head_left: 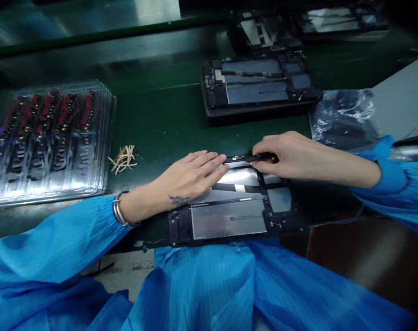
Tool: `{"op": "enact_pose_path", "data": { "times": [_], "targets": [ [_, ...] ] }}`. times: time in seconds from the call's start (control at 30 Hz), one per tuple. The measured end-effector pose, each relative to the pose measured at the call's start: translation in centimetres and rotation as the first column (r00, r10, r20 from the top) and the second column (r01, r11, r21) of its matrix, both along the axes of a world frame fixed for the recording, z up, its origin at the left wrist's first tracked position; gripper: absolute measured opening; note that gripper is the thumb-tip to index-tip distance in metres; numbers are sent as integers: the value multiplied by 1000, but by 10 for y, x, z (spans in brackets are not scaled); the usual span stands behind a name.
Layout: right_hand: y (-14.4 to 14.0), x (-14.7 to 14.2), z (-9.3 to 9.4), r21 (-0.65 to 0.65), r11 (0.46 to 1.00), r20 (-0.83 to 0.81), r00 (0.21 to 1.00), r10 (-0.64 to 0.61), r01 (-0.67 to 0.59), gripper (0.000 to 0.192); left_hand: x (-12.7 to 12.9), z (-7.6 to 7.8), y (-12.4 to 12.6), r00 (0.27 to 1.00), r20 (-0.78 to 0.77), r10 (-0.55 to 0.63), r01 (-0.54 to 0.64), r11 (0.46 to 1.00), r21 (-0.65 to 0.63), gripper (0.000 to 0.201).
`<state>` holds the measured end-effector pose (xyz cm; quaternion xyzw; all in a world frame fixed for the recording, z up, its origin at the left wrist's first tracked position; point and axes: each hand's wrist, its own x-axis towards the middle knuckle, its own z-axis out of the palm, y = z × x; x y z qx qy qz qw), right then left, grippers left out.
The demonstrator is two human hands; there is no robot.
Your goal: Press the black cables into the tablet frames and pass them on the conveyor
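An opened tablet lies at the bench's front edge, its silver battery and dark frame facing up. My left hand rests flat across its upper left part, fingers stretched toward the far edge, hiding that corner. In a pinch, my right hand holds a slim black tool, whose exact kind I cannot make out. The tool's tip meets the tablet's far edge, just right of my left fingertips. Dark flat cables cross the battery.
Stacked clear trays holding red-and-black small parts stand at left. Thin pale strips lie in a small pile beside them. Behind the work is a stack of opened tablets, with more further back. A clear plastic bag lies at right.
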<state>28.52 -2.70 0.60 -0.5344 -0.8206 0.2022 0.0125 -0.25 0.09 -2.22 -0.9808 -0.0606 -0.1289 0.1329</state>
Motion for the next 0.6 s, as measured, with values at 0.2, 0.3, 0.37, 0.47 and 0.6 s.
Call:
{"op": "enact_pose_path", "data": {
  "times": [0.2,0.3,0.37,0.47,0.6],
  "targets": [
    [-3,0,5,77,997,38,999,7,-10,19,22,10,-12,988,-93,126,-124,992,26,41],
    [-31,-7,23,370,919,-134,986,-96,140,12,37,14,-18,965,-152,213,-214,977,14,44],
    [-61,-20,30,404,840,-423,888,-179,362,14,44,16,-17,966,-165,201,-205,979,-6,41],
    [-107,-51,16,19,968,-865,490,-110,250,33,49,20,-4,970,-182,163,-186,976,-115,38],
    [-132,-93,-30,30,980,-927,373,-46,197,65,51,29,23,956,-203,212,-286,829,-481,32]
  ]
}}
